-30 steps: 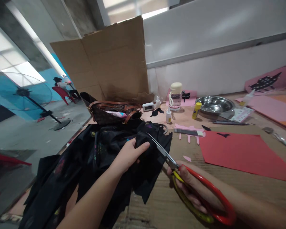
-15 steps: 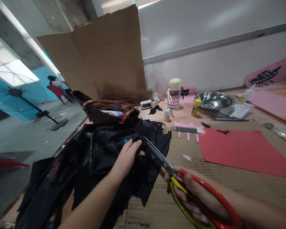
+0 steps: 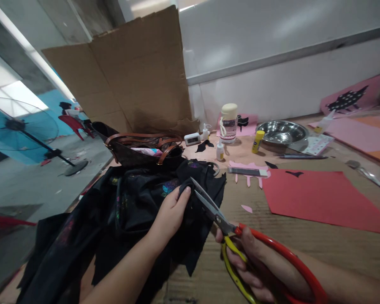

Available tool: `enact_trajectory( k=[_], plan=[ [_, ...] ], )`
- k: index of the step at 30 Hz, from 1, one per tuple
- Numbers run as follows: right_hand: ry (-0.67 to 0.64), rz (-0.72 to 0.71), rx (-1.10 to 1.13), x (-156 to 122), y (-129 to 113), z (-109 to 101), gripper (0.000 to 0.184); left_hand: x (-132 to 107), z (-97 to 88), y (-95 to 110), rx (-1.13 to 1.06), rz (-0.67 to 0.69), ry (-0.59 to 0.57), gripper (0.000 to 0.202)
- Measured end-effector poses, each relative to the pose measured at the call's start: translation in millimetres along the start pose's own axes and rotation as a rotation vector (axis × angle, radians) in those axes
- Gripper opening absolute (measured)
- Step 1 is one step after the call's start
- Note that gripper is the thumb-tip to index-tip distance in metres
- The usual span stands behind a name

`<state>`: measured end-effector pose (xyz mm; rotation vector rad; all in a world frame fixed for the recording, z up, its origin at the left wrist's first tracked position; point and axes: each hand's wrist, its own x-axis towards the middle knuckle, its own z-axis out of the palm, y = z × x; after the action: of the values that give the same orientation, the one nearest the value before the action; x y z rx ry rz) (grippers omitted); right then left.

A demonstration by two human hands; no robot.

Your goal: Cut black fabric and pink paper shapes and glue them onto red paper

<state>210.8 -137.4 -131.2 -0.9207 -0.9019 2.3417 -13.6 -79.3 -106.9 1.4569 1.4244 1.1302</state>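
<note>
Black fabric (image 3: pixel 139 198) with shiny coloured patches lies bunched across the left and middle of the table. My left hand (image 3: pixel 171 209) pinches a fold of it between thumb and fingers. In my right hand (image 3: pixel 250 261) is a pair of scissors (image 3: pixel 220 219) with one red and one yellow handle. Their blades stand apart and point up and left, with the tips at the fabric just right of my left thumb. Part of the lower handles is hidden by my fingers and the frame's bottom edge.
Behind the fabric stands a brown handbag (image 3: pixel 136 156) before a cardboard sheet (image 3: pixel 139 76). Red paper (image 3: pixel 316 198), a glue stick (image 3: pixel 258 142), a steel bowl (image 3: pixel 281 133), a jar (image 3: pixel 229 122) and a small glue bottle (image 3: pixel 220 151) lie to the right. A fan (image 3: pixel 34 139) and a seated person (image 3: pixel 71 112) are far left.
The scissor blades have opened wider at the fabric. My left hand still holds the fold, now raised slightly beside the blades. The whole view has shifted a little.
</note>
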Motion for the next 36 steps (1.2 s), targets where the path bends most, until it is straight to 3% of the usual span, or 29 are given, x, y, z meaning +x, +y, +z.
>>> enact_trajectory(
  k=[7,15,25,32,36],
  plan=[
    [0.01,0.027,0.012,4.5,0.2,-1.9,0.058,-0.2,-1.1,-0.3,0.009,0.016,0.001,0.032],
    [0.061,0.069,-0.01,3.5,-1.9,-0.6,0.055,3.3,-2.8,-1.4,0.015,0.007,0.0,0.032],
    [-0.101,0.011,0.117,4.5,-0.4,-8.8,0.069,-3.1,-0.6,6.6,0.05,0.004,-0.131,0.032],
    [-0.048,0.07,0.107,4.6,-6.2,-7.3,0.06,-2.1,-2.5,4.6,0.073,0.006,-0.169,0.033],
    [0.01,0.076,0.08,4.1,-7.3,-5.9,0.066,-0.6,-4.2,1.7,0.109,0.006,-0.176,0.035]
  ],
)
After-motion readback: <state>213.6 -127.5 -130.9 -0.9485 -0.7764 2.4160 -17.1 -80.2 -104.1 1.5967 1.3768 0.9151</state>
